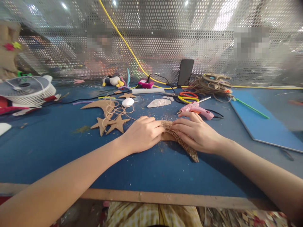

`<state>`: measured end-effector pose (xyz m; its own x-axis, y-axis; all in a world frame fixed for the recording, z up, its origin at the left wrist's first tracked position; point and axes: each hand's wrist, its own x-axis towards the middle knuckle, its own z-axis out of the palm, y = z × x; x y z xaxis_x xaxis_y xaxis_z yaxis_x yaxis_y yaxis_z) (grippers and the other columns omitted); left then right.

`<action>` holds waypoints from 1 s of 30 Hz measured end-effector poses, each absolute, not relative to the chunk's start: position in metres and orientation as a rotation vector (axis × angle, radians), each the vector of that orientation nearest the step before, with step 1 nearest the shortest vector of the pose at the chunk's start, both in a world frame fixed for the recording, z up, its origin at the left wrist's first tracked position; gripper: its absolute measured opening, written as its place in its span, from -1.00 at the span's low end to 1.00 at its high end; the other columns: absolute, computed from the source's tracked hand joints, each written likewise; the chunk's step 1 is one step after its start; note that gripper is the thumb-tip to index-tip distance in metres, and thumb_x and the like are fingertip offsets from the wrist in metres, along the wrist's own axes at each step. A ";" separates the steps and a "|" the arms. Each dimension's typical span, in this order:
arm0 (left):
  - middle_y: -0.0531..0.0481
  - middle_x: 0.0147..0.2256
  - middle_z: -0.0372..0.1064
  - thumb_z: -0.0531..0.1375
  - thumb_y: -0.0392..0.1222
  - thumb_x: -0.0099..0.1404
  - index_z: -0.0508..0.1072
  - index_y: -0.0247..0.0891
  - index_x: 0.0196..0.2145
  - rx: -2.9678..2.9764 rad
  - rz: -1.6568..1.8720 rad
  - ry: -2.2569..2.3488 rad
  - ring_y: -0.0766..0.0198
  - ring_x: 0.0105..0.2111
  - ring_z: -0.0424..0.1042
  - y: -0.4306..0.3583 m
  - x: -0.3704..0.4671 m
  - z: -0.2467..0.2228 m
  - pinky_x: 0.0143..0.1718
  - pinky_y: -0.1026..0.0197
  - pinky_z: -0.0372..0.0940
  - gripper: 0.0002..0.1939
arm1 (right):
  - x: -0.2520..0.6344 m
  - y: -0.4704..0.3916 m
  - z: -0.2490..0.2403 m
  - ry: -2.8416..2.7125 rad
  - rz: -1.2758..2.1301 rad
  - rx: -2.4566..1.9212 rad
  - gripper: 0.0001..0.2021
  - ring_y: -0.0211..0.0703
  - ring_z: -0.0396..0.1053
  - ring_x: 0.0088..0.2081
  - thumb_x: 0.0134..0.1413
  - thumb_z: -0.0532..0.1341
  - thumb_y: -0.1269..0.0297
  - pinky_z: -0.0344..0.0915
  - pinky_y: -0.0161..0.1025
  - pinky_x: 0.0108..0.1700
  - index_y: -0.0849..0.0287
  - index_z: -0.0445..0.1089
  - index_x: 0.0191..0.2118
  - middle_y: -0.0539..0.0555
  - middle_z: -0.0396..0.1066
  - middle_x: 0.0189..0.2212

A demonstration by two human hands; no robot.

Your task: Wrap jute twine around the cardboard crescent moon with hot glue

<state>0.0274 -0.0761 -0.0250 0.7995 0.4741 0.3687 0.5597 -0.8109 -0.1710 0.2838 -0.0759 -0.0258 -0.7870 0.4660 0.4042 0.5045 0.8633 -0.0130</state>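
A curved cardboard piece (169, 136) lies on the blue table, with rows of brown twine (189, 150) along its outer curve. My left hand (145, 134) is closed on its left end, fingers bent together. Over its right part rests my right hand (197, 130), fingers spread a little on the twine. Just beyond the right hand is a pink glue gun (197, 109). Left of my hands lie cardboard stars (119, 124), a cardboard crescent (100, 105), loose twine (115, 108) and a white egg-shaped piece (128, 102).
Scissors (188, 94), a white scrap (158, 102) and a magenta box (145, 84) sit behind. A dark phone (185, 72) stands near the mesh. A fan (28, 90) is at left, a twine-wrapped pile (213, 84) and blue board (267, 119) at right.
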 end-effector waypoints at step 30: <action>-0.19 0.03 0.41 0.14 -0.07 0.32 0.29 -0.33 0.15 -2.808 -0.416 -1.125 -0.03 -0.01 0.35 -0.079 0.028 -0.024 0.02 -0.06 0.32 -0.50 | 0.288 -0.076 -0.019 -1.934 -0.295 -0.959 -0.92 0.08 0.36 -0.10 0.19 0.21 0.38 0.31 0.09 -0.03 0.04 0.34 -0.24 0.13 0.48 -0.31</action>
